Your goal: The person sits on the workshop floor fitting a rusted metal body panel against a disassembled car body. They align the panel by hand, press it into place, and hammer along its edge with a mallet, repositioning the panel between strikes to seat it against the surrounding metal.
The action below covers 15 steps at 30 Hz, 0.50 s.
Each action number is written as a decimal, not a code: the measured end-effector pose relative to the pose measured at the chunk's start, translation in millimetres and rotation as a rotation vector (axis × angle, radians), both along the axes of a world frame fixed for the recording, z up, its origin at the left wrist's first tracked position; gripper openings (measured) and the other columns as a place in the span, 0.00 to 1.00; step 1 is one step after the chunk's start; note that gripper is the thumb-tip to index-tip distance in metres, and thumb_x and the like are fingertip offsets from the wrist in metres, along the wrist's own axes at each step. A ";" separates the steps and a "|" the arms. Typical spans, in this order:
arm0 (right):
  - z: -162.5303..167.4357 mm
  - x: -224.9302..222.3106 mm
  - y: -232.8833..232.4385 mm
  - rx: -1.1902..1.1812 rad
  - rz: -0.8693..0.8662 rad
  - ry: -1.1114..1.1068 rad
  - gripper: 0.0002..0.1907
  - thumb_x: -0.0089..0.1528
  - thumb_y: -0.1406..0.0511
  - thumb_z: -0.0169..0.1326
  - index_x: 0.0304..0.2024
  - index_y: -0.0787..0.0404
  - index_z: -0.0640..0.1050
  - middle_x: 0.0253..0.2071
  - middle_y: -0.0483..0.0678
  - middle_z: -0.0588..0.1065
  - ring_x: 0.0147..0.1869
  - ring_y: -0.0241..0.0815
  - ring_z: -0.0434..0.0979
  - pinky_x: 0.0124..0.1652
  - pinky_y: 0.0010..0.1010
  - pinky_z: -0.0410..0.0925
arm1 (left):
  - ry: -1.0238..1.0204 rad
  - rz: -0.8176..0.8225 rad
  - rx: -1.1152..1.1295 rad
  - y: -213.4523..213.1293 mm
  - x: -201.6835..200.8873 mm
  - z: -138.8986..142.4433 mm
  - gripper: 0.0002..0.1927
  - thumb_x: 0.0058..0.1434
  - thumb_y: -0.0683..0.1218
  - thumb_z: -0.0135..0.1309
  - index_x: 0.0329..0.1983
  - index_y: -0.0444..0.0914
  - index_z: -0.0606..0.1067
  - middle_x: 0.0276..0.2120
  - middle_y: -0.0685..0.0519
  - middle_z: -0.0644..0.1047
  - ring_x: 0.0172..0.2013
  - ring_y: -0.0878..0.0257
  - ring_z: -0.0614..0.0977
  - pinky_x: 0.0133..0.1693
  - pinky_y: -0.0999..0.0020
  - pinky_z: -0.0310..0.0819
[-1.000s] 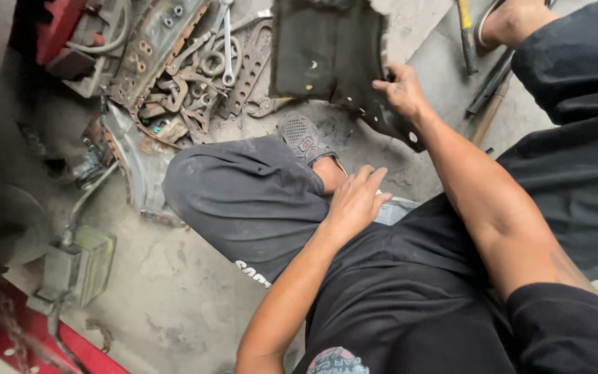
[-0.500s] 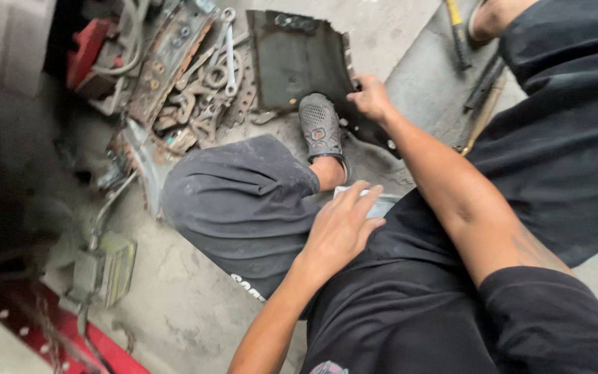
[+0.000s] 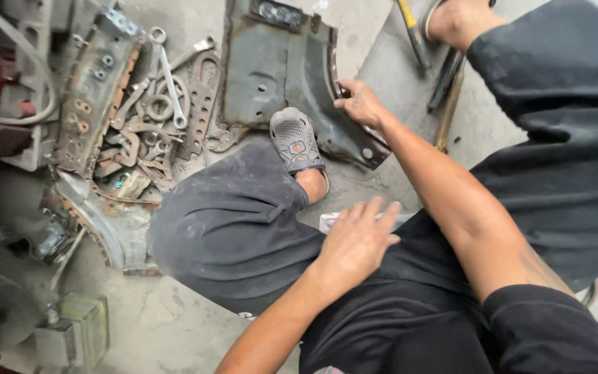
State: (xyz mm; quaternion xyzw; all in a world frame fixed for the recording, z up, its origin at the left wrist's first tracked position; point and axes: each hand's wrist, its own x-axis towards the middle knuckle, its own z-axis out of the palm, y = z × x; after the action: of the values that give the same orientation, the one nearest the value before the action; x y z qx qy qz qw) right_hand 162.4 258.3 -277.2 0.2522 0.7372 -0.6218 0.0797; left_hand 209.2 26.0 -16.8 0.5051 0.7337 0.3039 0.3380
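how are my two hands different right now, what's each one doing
The right hand reaches out to the far edge of the dark metal panel on the floor, fingers curled on it. The left hand lies flat, fingers spread, on the dark trouser leg, close to the body. Both are bare.

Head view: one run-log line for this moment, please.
right hand: grips edge of metal panel | left hand: rests on thigh | wrenches: piled left of panel

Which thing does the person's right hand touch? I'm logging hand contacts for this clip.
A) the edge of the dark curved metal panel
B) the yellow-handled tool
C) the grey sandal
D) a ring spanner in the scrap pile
A: the right hand grips the edge of the dark metal panel on the floor, while the left hand rests on the thigh.
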 end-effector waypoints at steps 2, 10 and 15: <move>-1.4 4.7 1.4 -0.044 -0.023 0.048 0.23 0.59 0.70 0.59 0.57 0.68 0.77 0.44 0.52 0.79 0.47 0.38 0.75 0.48 0.30 0.70 | -0.039 -0.034 0.022 3.4 4.8 0.3 0.28 0.61 0.48 0.59 0.63 0.33 0.69 0.52 0.38 0.73 0.49 0.42 0.76 0.50 0.49 0.70; -15.4 10.1 66.7 0.116 -0.237 0.041 0.22 0.62 0.67 0.58 0.59 0.64 0.78 0.44 0.52 0.81 0.46 0.46 0.83 0.46 0.37 0.76 | -0.059 0.021 -0.049 7.1 -4.4 -6.8 0.28 0.62 0.48 0.58 0.64 0.33 0.69 0.51 0.39 0.74 0.50 0.43 0.76 0.51 0.48 0.69; -27.9 20.8 135.1 1.236 -0.182 0.298 0.26 0.58 0.73 0.59 0.59 0.66 0.73 0.51 0.63 0.75 0.53 0.66 0.75 0.52 0.49 0.69 | -0.015 0.079 -0.090 12.1 -13.9 -19.6 0.29 0.61 0.48 0.59 0.64 0.34 0.70 0.50 0.41 0.74 0.49 0.44 0.76 0.50 0.48 0.69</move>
State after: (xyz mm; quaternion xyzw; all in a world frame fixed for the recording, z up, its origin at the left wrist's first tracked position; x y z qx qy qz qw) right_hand 183.2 393.4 -305.1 0.2243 0.9384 -0.1148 -0.2367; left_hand 195.3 38.1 -36.3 0.4576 0.7635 0.2874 0.3535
